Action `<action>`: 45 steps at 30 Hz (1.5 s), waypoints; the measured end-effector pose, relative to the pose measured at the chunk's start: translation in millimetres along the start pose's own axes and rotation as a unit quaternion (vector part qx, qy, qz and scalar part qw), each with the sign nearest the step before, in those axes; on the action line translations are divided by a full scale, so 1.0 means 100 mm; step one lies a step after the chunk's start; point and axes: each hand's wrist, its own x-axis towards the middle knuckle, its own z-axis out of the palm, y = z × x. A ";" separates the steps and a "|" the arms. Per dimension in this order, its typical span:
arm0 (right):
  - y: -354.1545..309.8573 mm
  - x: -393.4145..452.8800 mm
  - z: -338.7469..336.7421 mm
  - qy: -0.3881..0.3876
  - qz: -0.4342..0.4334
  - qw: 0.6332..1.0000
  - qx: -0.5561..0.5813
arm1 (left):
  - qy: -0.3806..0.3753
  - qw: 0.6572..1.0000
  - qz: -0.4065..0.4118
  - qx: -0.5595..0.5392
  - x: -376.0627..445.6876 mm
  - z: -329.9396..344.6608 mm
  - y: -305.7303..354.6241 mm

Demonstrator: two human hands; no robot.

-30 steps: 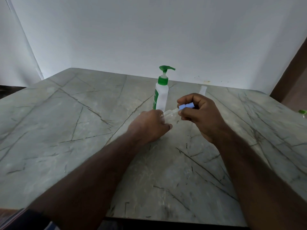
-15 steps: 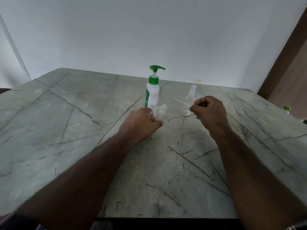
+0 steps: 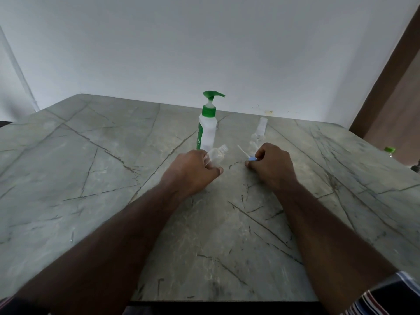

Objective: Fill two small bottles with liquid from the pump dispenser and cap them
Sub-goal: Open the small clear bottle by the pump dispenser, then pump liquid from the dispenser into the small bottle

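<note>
At frame centre the left hand (image 3: 193, 171) grips a clear, uncapped bottle (image 3: 217, 154), tilted, just before the dispenser (image 3: 207, 130). The right hand (image 3: 271, 165), curled, pinches a blue cap (image 3: 252, 158) (its tube pointing up-left). A second bottle (image 3: 261, 130) stands behind.

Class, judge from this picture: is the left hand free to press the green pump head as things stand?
Probably not yet: the left hand grips the small clear bottle, so its fingers are occupied. The pump dispenser stands just behind, unobstructed.
</note>
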 end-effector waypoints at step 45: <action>-1.02 0.55 -0.07 -0.282 -0.002 0.863 0.419 | 0.039 0.962 -0.041 -0.265 0.07 -0.14 -0.15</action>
